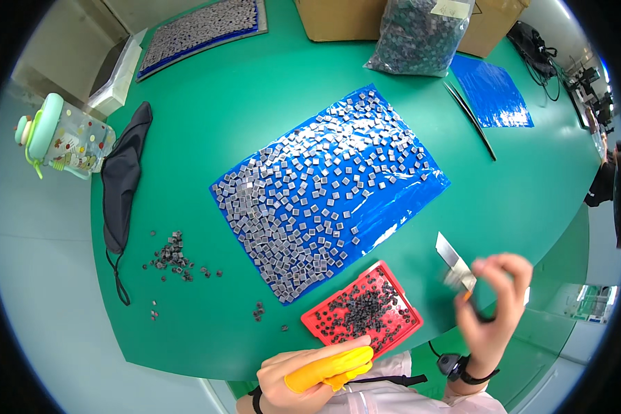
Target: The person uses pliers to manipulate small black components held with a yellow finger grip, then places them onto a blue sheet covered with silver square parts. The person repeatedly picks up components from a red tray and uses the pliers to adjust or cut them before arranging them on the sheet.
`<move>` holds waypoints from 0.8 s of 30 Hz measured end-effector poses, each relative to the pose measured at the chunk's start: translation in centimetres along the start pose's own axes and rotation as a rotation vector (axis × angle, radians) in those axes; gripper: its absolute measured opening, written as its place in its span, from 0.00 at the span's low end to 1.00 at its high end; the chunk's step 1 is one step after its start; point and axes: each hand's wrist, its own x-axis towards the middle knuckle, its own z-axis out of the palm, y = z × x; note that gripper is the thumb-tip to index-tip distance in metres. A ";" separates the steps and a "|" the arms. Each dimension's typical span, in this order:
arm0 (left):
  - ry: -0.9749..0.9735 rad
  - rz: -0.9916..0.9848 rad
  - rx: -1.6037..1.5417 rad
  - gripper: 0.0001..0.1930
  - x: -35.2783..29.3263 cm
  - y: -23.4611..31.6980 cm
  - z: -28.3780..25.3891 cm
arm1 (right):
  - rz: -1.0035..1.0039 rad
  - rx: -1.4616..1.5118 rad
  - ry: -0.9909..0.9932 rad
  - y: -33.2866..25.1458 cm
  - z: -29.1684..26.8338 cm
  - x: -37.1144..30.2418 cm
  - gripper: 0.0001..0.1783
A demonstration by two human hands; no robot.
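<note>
- The right hand (507,303), blurred, pinches a knife (455,265) narrowly between thumb and fingers, its pale blade pointing away from them.
- The left hand (276,379) is curled, with yellow rubber (331,369) at its fingers; whether worn or gripped, I cannot tell.
- The red tray (403,303) lies at the left fingertips, left of the right fingers, strewn with black bits (366,310).
- Beyond both hands' fingers, a blue sheet (393,207) bears grey cubes (283,269).
- Tweezers (472,121) lie well ahead of the right fingers.
</note>
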 end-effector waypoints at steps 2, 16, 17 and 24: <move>0.034 0.019 -0.005 0.09 -0.6 -0.3 -0.1 | 0.103 -0.191 0.080 2.0 0.3 0.9 0.27; 0.006 -0.364 -0.651 0.07 -2.9 -2.1 0.3 | -0.397 0.245 0.003 -1.4 -0.1 1.1 0.14; -0.023 -0.297 -0.584 0.06 -2.6 -2.1 0.1 | -0.543 0.292 -0.072 -2.7 0.0 1.5 0.12; -0.032 -0.055 -0.361 0.05 -2.9 -3.1 0.0 | -0.725 0.456 -0.187 -7.1 1.2 2.6 0.14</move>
